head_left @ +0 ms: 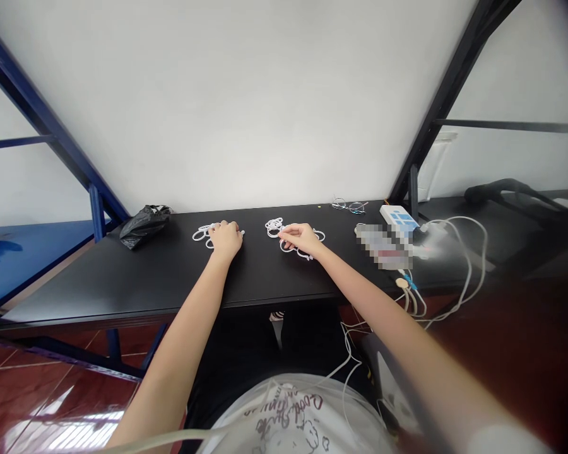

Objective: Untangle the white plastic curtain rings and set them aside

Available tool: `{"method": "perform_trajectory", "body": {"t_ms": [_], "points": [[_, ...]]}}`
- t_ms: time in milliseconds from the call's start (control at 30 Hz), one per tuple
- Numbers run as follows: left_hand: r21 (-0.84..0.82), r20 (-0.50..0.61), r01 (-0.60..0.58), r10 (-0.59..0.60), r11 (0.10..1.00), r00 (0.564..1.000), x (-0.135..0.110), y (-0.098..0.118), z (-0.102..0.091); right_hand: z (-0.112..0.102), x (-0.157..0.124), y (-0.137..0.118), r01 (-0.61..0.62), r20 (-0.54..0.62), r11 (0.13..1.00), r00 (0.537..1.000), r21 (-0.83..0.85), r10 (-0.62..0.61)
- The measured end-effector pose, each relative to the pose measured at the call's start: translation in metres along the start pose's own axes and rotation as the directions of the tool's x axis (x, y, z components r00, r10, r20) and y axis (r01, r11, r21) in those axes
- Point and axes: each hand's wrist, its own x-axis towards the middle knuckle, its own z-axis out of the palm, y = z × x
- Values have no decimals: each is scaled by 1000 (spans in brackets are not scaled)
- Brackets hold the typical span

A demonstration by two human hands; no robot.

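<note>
While the left hand (226, 239) lies palm down, fingers lightly bent, over a set of white loops (201, 231) on the black bench (255, 277), the right hand (301, 237) reaches to a second group of white loops (305, 255). Its thumb and fingertips are drawn close together right at the strands, though I cannot tell whether one is pinched; nor can I tell whether the left hand grips anything beneath it. A small white bunch (274, 223) sits just beyond the right fingertips, between the hands. A crumpled black plastic bag (146, 224) lies to the left. Toward the wall, on the right, are eyeglasses (356, 208), and nearer the bench's right end, a white-and-blue box (399, 218) beside a pixelated object (383, 247).
</note>
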Motion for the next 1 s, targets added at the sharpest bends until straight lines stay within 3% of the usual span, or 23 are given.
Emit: {"method": "perform_trajectory", "body": {"t_ms": [100,200,300,400,500,733,800,900,1000], "points": [[-31,-18,-91,91,995,996,-3,10,0,0,0,0,1,-8,1000,1000,3,-1],[-126,-5,-254,255,959,967,-9,29,4,1,1,0,11,-10,1000,1000,10,-11],[-256,50,-432,458,865,888,-18,49,11,0,1,2,26,-3,999,1000,23,-26],[-345,81,-517,573,784,816,-25,62,16,-1,2,3,39,7,999,999,36,-40],[-384,91,-536,608,752,788,-28,64,18,-1,2,3,47,20,998,999,43,-48],[-341,75,-564,619,752,782,-30,64,10,-1,3,5,93,-10,994,996,55,-93],[-263,83,-635,673,727,735,-35,69,7,-1,4,6,115,-46,992,993,59,-112],[-212,147,-742,772,636,619,-43,81,6,-3,5,6,148,-110,987,984,54,-142],[-256,198,-748,790,613,580,-49,91,9,-4,5,4,173,-158,984,974,33,-165]]}}
